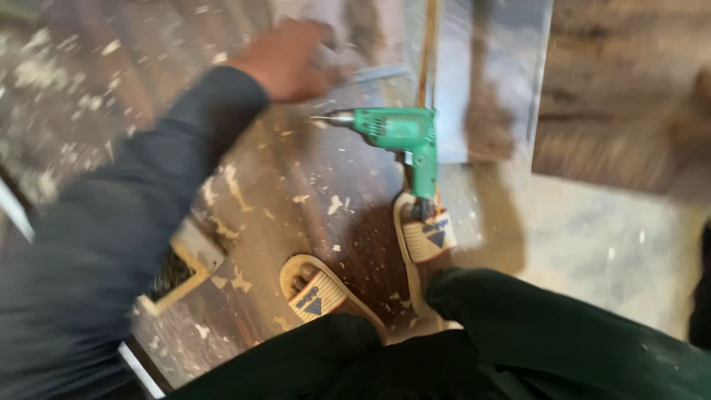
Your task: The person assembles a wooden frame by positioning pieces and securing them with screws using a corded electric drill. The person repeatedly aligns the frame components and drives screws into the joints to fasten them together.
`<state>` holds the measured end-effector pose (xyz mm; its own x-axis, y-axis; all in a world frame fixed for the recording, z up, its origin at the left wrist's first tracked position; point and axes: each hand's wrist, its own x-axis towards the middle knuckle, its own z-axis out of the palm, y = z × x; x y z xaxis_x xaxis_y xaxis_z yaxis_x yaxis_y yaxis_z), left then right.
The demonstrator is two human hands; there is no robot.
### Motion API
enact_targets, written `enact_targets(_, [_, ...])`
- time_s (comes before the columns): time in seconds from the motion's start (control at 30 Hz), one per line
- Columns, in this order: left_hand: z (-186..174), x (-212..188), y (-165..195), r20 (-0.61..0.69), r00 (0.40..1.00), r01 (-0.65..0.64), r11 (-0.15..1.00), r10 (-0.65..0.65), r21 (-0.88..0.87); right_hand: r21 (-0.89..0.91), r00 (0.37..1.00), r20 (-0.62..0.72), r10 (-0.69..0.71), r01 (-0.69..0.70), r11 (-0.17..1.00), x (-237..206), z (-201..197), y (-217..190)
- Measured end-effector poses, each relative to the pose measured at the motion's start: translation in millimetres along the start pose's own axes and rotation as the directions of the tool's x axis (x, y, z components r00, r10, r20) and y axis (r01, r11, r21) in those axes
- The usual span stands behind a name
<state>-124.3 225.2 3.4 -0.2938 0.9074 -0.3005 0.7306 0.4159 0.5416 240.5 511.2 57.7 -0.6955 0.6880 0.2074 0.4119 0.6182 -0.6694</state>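
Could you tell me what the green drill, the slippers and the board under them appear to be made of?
Drill: green moulded plastic body by its smooth matt look, with a shiny metal chuck at the nose. Slippers: probably rubber or foam, beige soles with a printed strap. Board: likely dark brown wood or laminate, glossy where clean, flecked with pale chips. The left hand is blurred.

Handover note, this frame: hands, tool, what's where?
Left hand: reaching forward over the dusty wooden board, blurred; grip unclear, a thin grey object beside it.
Right hand: out of view.
Green electric drill: lying unheld on the board, bit pointing left, handle toward the right sandalled foot.
Left sandalled foot also on the board.
Debris scattered around; progress unreadable.
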Motion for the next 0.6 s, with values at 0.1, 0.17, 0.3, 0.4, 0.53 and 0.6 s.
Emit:
enact_targets(0.1, [-34, -78, -39, -0.118, 0.975, 0.193, 0.98, -0.186, 0.051, 0.071, 0.977, 0.06, -0.202, 0.198, 0.978, -22, 29, -37])
enact_targets(0.17, [-30, -125, -51, -0.098, 0.96, 0.274, 0.954, -0.264, 0.122, 0.122, 0.931, 0.111, -0.349, 0.336, 0.934, -30, 53, -60])
enact_targets(0.3, [2, -172, -67, -0.176, 0.965, 0.223, 0.961, -0.194, 0.165, 0.106, 0.886, 0.202, -0.417, 0.404, 0.909, -39, 112, -92])
enact_targets(0.4, [33, -159, -78, -0.31, 0.934, 0.196, 0.98, -0.179, 0.022, 0.121, 0.877, 0.19, -0.442, 0.426, 0.896, -42, 126, -103])
enact_targets(0.53, [53, -113, -85, -0.406, 0.901, -0.022, 0.949, 0.155, 0.315, 0.222, 0.94, 0.237, -0.246, 0.194, 0.955, -46, 113, -106])
enact_targets(0.6, [53, -75, -77, -0.3, 0.946, 0.005, 0.922, 0.121, 0.388, 0.159, 0.955, 0.237, -0.181, 0.146, 0.976, -45, 104, -105])
